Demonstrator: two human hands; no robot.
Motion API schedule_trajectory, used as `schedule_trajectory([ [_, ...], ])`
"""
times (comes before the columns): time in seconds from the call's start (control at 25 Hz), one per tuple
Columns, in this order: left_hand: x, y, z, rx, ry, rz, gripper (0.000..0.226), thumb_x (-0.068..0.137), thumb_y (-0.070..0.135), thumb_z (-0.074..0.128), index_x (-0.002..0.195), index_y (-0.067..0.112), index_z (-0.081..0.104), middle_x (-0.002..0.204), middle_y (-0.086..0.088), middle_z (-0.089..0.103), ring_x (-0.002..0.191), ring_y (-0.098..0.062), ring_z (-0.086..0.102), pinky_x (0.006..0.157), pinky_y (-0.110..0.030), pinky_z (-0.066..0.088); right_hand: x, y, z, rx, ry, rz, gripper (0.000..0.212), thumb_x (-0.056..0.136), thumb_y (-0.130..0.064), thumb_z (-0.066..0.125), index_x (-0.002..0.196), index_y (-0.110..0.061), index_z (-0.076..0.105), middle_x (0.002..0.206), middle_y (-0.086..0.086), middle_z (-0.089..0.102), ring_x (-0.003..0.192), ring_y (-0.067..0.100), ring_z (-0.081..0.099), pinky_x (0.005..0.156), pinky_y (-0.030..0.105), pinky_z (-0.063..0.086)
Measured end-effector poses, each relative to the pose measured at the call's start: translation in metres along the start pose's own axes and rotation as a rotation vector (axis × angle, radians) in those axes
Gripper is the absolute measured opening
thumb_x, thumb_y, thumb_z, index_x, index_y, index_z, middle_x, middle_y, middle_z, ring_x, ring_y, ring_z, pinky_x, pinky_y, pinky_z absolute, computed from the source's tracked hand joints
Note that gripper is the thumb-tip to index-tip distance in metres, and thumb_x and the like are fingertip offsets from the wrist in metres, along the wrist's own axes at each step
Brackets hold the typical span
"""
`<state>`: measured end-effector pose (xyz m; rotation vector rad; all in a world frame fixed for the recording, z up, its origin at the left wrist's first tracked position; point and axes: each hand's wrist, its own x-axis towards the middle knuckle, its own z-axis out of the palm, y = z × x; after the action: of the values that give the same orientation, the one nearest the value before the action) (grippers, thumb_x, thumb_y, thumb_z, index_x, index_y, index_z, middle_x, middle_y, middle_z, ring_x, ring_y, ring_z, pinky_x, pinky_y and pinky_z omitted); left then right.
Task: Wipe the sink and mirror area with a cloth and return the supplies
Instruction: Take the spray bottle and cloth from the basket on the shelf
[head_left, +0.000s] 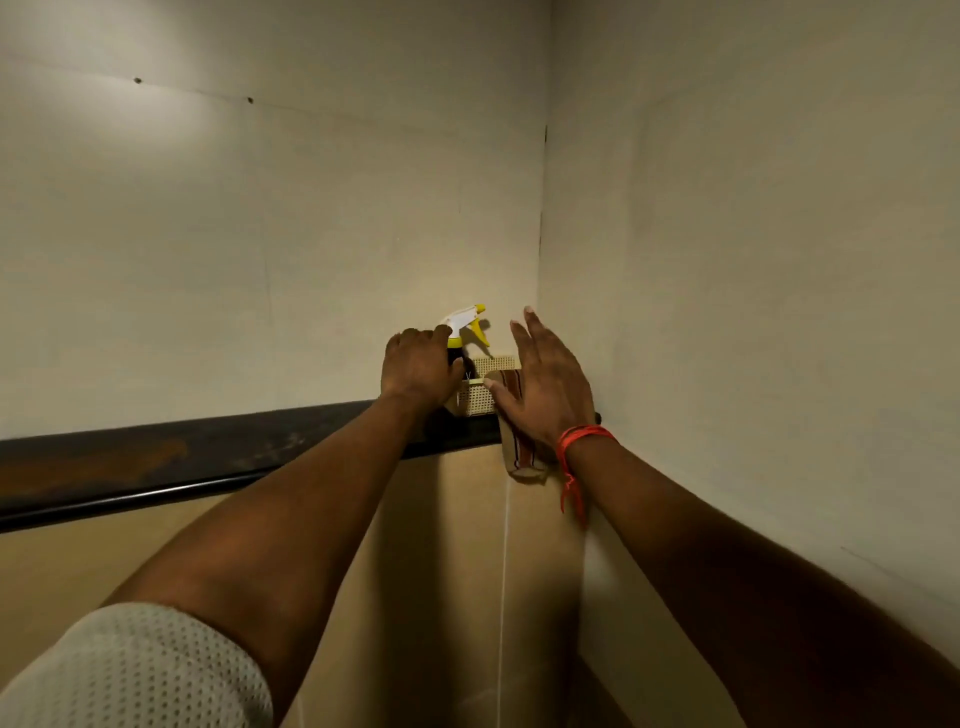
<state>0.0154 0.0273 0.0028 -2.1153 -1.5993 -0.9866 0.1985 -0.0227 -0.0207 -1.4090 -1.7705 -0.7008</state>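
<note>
A spray bottle (466, 327) with a white and yellow trigger head stands in a small beige woven basket (480, 397) on a dark ledge in the wall corner. My left hand (418, 366) is wrapped around the bottle's neck. A beige cloth (522, 457) with brown stripes hangs out of the basket and down over the ledge's front edge. My right hand (550, 387) is open, fingers spread, its palm against the cloth beside the basket. A red thread is tied around that wrist.
The dark ledge (156, 462) runs left from the corner along the back wall, with rusty patches on top. A pale side wall (753, 312) stands close on the right. Tan wall panels (441, 597) lie below the ledge.
</note>
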Motion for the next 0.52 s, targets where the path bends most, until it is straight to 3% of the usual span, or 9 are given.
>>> schedule_trajectory([
  [0.12, 0.024, 0.006, 0.028, -0.352, 0.014, -0.251, 0.051, 0.090, 0.029, 0.067, 0.130, 0.003, 0.048, 0.128, -0.021, 0.060, 0.119, -0.040, 0.057, 0.091, -0.048, 0.050, 0.006, 0.004, 0.027, -0.092, -0.107, -0.024, 0.066, 0.084, -0.061, 0.050, 0.134, -0.017, 0.048, 0.122, 0.007, 0.060, 0.103, 0.028, 0.063, 0.085, 0.044, 0.053],
  [0.24, 0.045, 0.002, 0.052, -0.495, 0.008, -0.396, 0.062, 0.085, 0.034, 0.074, 0.129, 0.000, 0.046, 0.132, -0.024, 0.056, 0.124, -0.042, 0.056, 0.094, -0.047, 0.050, 0.013, 0.015, 0.039, -0.084, -0.153, -0.063, 0.050, 0.081, -0.053, 0.054, 0.114, -0.015, 0.051, 0.101, 0.007, 0.066, 0.086, 0.030, 0.066, 0.077, 0.042, 0.054],
  [0.36, 0.060, -0.004, 0.069, -0.377, -0.066, -0.429, 0.060, 0.088, 0.054, 0.061, 0.127, 0.007, 0.059, 0.129, -0.020, 0.063, 0.122, -0.040, 0.058, 0.094, -0.044, 0.049, 0.017, 0.020, 0.045, -0.047, -0.160, -0.037, 0.038, 0.083, -0.041, 0.055, 0.109, -0.014, 0.052, 0.094, 0.007, 0.068, 0.081, 0.030, 0.066, 0.074, 0.041, 0.055],
  [0.52, 0.078, -0.011, 0.080, -0.291, -0.133, -0.417, 0.068, 0.082, 0.069, 0.046, 0.113, 0.014, 0.073, 0.119, -0.016, 0.070, 0.113, -0.040, 0.063, 0.091, -0.044, 0.051, 0.025, 0.022, 0.041, -0.085, -0.141, -0.001, 0.026, 0.089, -0.029, 0.052, 0.106, -0.010, 0.060, 0.100, 0.010, 0.067, 0.083, 0.031, 0.066, 0.068, 0.036, 0.052],
])
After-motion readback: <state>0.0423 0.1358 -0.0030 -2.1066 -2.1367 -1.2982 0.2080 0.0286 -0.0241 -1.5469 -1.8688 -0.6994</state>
